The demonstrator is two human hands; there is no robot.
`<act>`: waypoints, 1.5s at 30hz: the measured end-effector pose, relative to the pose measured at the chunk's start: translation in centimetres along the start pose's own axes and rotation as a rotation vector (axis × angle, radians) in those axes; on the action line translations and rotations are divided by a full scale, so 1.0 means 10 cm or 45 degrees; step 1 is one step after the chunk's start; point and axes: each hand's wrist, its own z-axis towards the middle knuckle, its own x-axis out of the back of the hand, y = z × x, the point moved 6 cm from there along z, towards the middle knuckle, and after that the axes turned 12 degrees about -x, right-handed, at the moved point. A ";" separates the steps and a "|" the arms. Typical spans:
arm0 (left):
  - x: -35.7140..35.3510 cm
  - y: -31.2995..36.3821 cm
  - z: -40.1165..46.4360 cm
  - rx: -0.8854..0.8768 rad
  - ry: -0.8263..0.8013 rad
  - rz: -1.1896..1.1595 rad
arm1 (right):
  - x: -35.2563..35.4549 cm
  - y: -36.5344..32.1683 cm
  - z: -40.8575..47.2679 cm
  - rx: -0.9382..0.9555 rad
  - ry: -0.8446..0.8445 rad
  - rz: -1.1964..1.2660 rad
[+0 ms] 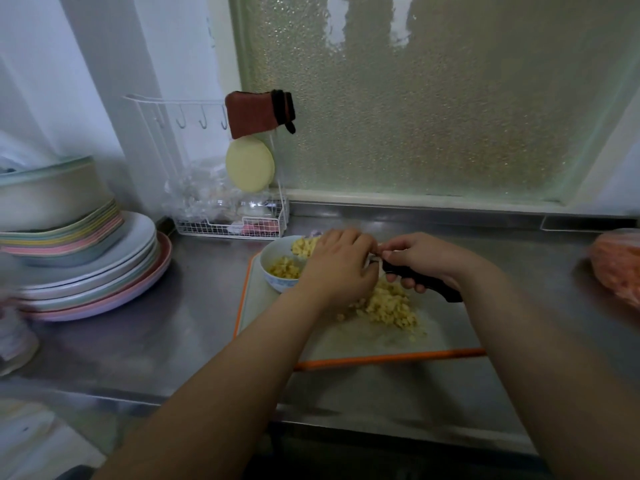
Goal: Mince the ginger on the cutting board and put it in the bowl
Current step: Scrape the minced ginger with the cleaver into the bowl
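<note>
Ginger [388, 306] lies minced in a yellow heap at the middle of the cutting board [346, 344], and a second lot already sits in the bowl [277, 275], which stands on the board's corner at ten o'clock from the heap. Right hand [420, 259] is wrapped around the black handle of the knife [429, 284], just past the heap at twelve o'clock. Left hand [337, 263] reaches over the bowl's rim, fingers curled down onto more ginger there; whether it pinches anything, I cannot tell. Stacked plates [93, 268] wait at nine o'clock on the steel counter [194, 317].
</note>
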 end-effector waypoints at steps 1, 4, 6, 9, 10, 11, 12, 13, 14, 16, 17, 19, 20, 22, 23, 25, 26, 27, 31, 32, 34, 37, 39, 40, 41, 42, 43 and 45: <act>0.00 -0.05 -0.02 0.010 0.004 0.005 | -0.03 -0.03 0.01 0.000 -0.008 -0.017; 0.01 -0.21 -0.07 0.038 -0.017 0.027 | -0.12 -0.12 0.04 -0.002 -0.044 -0.060; 0.02 -0.32 -0.09 0.066 -0.055 0.038 | -0.16 -0.16 0.05 -0.005 -0.056 -0.081; 0.01 -0.50 -0.12 0.148 -0.114 0.019 | -0.19 -0.18 0.07 -0.016 -0.060 -0.103; 0.00 -0.55 -0.13 0.173 -0.127 0.006 | -0.19 -0.19 0.07 -0.021 -0.058 -0.112; 0.00 -0.60 -0.14 0.195 -0.136 -0.012 | -0.20 -0.20 0.08 -0.025 -0.057 -0.121; 0.00 -0.64 -0.15 0.219 -0.143 -0.034 | -0.19 -0.20 0.09 -0.028 -0.058 -0.130; 0.00 -0.68 -0.16 0.245 -0.152 -0.048 | -0.19 -0.21 0.10 -0.031 -0.061 -0.139; 0.00 -0.72 -0.17 0.271 -0.164 -0.044 | -0.18 -0.21 0.11 -0.033 -0.063 -0.146; 0.01 -0.80 -0.18 0.317 -0.200 0.008 | -0.16 -0.21 0.11 -0.031 -0.066 -0.151; 0.00 -0.86 -0.20 0.343 -0.218 0.028 | -0.15 -0.20 0.10 -0.028 -0.065 -0.149; -0.01 -0.96 -0.23 0.399 -0.240 0.041 | -0.10 -0.19 0.08 -0.020 -0.060 -0.153; -0.01 -1.00 -0.25 0.437 -0.239 0.028 | -0.07 -0.18 0.06 -0.017 -0.053 -0.157; 0.01 -1.07 -0.28 0.496 -0.214 0.023 | 0.00 -0.16 0.01 -0.018 -0.028 -0.151; 0.03 -1.08 -0.29 0.509 -0.198 0.038 | 0.05 -0.16 -0.01 -0.016 -0.011 -0.141; 0.08 -1.10 -0.29 0.519 -0.170 0.079 | 0.15 -0.15 -0.07 0.004 0.031 -0.123; 0.10 -1.11 -0.30 0.524 -0.170 0.102 | 0.21 -0.15 -0.10 0.019 0.053 -0.115; 0.13 -1.11 -0.30 0.528 -0.174 0.127 | 0.25 -0.14 -0.13 0.033 0.078 -0.103; 0.17 -1.11 -0.32 0.556 -0.224 0.158 | 0.35 -0.13 -0.24 0.092 0.198 -0.093; 0.16 -1.08 -0.32 0.535 -0.241 0.151 | 0.35 -0.11 -0.26 0.099 0.216 -0.084; 0.14 -0.99 -0.28 0.418 -0.237 0.121 | 0.37 -0.03 -0.29 0.110 0.261 -0.007; 0.14 -0.85 -0.23 0.276 -0.097 0.098 | 0.50 0.25 -0.27 0.073 0.413 0.133; 0.21 -0.72 -0.19 0.250 0.057 0.122 | 0.59 0.51 -0.23 0.017 0.538 0.186; 0.23 -0.65 -0.18 0.255 0.117 0.126 | 0.63 0.65 -0.19 -0.019 0.582 0.215; 0.26 -0.56 -0.17 0.263 0.165 0.105 | 0.66 0.79 -0.17 -0.058 0.613 0.239; 0.27 -0.46 -0.17 0.269 0.207 0.051 | 0.68 0.91 -0.14 -0.098 0.627 0.247; 0.27 -0.36 -0.17 0.273 0.251 -0.024 | 0.69 1.01 -0.11 -0.131 0.636 0.237; 0.23 -0.18 -0.15 0.323 0.297 -0.273 | 0.75 1.15 -0.04 -0.149 0.664 0.151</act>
